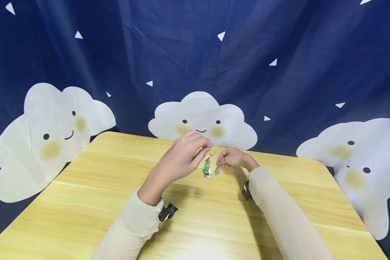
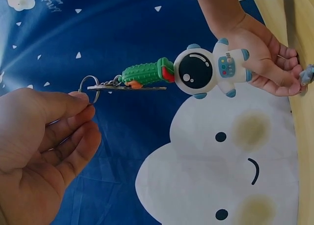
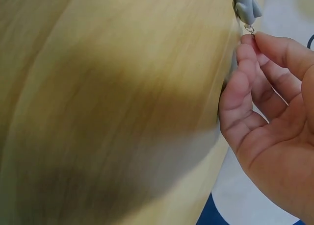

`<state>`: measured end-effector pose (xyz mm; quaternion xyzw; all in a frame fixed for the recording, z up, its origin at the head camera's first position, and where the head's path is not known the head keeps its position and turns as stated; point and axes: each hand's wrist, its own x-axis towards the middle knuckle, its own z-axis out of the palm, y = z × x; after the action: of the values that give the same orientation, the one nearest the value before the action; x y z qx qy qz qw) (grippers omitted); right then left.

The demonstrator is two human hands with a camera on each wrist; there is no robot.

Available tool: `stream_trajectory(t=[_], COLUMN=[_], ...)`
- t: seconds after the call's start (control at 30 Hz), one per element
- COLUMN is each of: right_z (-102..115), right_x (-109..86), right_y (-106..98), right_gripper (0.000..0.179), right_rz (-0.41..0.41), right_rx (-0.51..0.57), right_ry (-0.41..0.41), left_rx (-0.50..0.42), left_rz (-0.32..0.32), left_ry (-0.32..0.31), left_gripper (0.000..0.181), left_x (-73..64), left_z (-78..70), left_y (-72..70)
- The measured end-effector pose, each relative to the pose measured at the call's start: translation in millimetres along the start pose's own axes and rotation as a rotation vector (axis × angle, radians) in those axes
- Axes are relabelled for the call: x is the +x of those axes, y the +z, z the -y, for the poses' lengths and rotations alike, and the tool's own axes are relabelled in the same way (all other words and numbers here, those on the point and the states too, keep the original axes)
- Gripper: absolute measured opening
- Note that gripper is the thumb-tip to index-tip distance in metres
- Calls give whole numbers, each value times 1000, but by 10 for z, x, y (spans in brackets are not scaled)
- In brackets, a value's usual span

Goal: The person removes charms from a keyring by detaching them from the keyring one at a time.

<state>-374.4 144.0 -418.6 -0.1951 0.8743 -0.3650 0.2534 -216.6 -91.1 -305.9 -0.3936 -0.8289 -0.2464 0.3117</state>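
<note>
In the head view my left hand [image 1: 182, 157] is raised over the far half of the table. Its thumb and index finger pinch a metal key ring [image 2: 90, 77]. From this ring hang a green, bumpy cactus-like charm [image 2: 142, 73], a white and blue astronaut figure [image 2: 228, 70] and a flat metal key [image 2: 154, 88]. Close by on the right, my right hand [image 1: 233, 157] pinches the small metal loop [image 3: 249, 28] of a grey-blue charm [image 3: 246, 5] between thumb and fingertip. This charm hangs apart from the astronaut, and its shape is only partly visible.
Beneath both hands spreads a light wooden table [image 1: 208, 220]. Behind its far edge hangs a dark blue curtain [image 1: 188, 47] printed with white clouds [image 1: 201, 108] and small triangles. Black wrist cameras [image 1: 167, 212] sit on both sleeves.
</note>
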Motion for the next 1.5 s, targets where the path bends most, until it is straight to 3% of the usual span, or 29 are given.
stream_trajectory(t=[0.5,0.73,1.07,1.5], right_z=[4,31,347,710], right_x=[16,-64,-336,-786], right_y=[-1,-90,-255,-203], right_gripper=[17,23,23,18], right_rz=[-47,-40,-13,-35], right_rx=[57,52,23,-115], right_ry=[48,40,-110,-339], left_rx=[15,9,8,-5], left_rz=[10,14,19,22], left_ry=[7,3,-10,-40], left_gripper=[6,7,6,5], left_x=[3,9,-1,-7], left_z=[-14,-21,-8,0], left_y=[12,12,7,-3])
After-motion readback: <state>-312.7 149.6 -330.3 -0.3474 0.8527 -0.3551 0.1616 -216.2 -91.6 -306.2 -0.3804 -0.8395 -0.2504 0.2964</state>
